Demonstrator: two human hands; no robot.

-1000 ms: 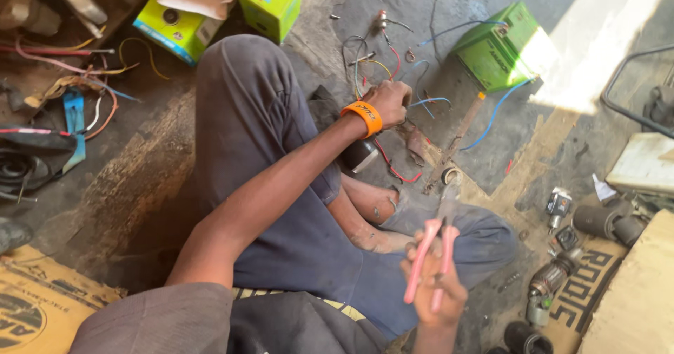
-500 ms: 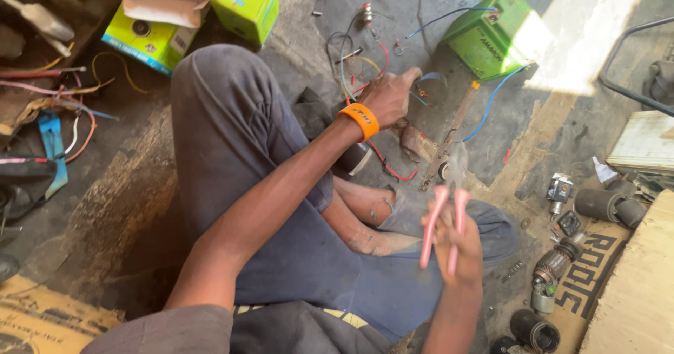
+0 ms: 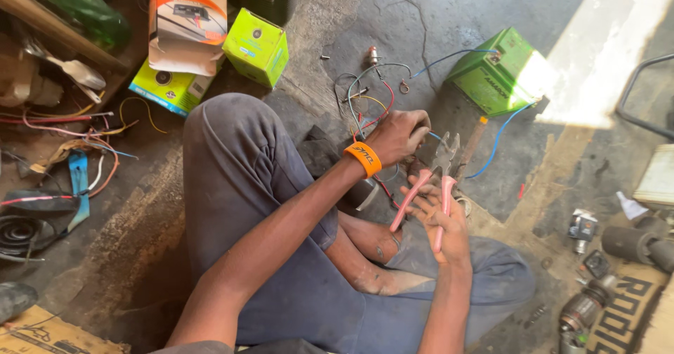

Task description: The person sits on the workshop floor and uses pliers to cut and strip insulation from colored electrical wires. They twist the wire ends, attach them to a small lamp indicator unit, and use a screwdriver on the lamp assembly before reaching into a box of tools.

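Fingers of your right hand (image 3: 444,222) are curled loosely around the pink handles of a pair of pliers (image 3: 430,185), which stand spread apart — the steel nose points up and away from you with its tips slightly parted. Your left hand (image 3: 400,135), an orange wristband (image 3: 363,159) on its wrist, is closed down over a tangle of wires (image 3: 372,101) on the concrete floor (image 3: 435,24); its fingertips are bent under, and you cannot tell exactly which strand they pinch. The pliers' nose sits just beside that hand, to its right. A blue wire (image 3: 500,138) runs from the tangle toward a green battery (image 3: 495,76) farther out. Green boxes (image 3: 256,45) lie beyond your left knee — well apart from both hands.
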